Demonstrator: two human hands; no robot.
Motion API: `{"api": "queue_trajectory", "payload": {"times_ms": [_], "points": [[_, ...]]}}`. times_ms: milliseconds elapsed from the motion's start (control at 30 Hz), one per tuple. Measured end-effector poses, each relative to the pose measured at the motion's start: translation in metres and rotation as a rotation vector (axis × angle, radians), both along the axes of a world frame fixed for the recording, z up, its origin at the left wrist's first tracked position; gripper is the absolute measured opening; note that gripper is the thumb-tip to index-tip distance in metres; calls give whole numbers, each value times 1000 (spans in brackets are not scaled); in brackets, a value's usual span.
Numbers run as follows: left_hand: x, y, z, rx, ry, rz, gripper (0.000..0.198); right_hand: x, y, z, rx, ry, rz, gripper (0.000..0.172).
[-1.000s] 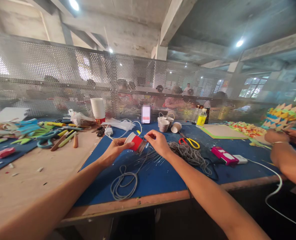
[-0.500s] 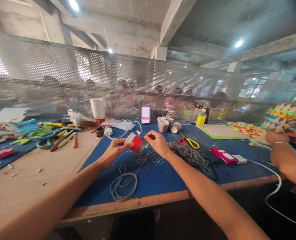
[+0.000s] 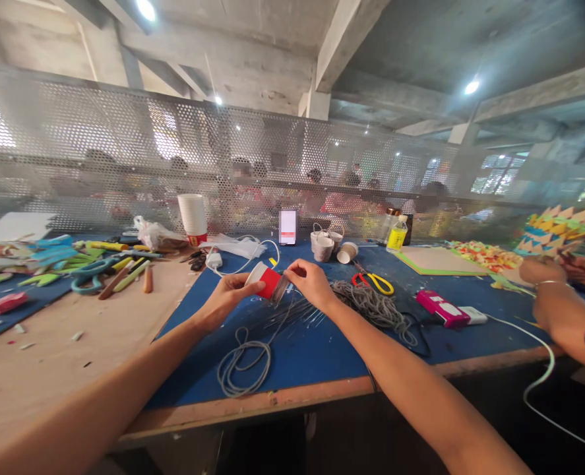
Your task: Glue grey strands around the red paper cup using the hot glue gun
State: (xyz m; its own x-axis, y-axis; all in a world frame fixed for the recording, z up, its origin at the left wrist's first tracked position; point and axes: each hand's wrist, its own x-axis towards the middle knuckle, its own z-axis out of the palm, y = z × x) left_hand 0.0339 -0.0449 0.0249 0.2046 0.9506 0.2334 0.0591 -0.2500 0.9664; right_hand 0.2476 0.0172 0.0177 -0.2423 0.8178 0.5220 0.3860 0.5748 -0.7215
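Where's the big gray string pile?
In the head view, the gray string pile lies right of centre, beside the right hand, with the scissors just behind it.

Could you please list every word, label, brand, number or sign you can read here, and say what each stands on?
No text can be read with certainty.
Phone: screen content too small to read.
Bottle: print on its yellow label too small.
Stack of paper cups: marking near its red bottom too small.
Blue tabletop: white marks beside the red-and-white cup, too blurred to read.
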Motion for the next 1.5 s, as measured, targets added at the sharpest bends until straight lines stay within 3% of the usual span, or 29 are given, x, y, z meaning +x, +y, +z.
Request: {"api": "queue_trajectory", "payload": {"times_ms": [233,467,700,833,1100,1400,1500], "points": [[2,-2,2,-7,17,-2,27,2,9,-6,-31,-7,33,17],[3,-5,6,-52,37,-35,33,2,15,-11,-163,86,137,17],[5,-4,6,44,48,-27,28,3,15,-9,-251,105,192,13],[4,-4,4,13,50,-33,29,5,10,-4,-291,115,224,13],[2,1,-1,31,-25,0,33,4,8,-4,-320,160,271,30],[-2,1,-1,-66,-127,7,23,2,3,-7,-353,126,376,45],[-2,2,-1,-37,-123,2,21,1,5,-11,-305,100,351,48]]}}
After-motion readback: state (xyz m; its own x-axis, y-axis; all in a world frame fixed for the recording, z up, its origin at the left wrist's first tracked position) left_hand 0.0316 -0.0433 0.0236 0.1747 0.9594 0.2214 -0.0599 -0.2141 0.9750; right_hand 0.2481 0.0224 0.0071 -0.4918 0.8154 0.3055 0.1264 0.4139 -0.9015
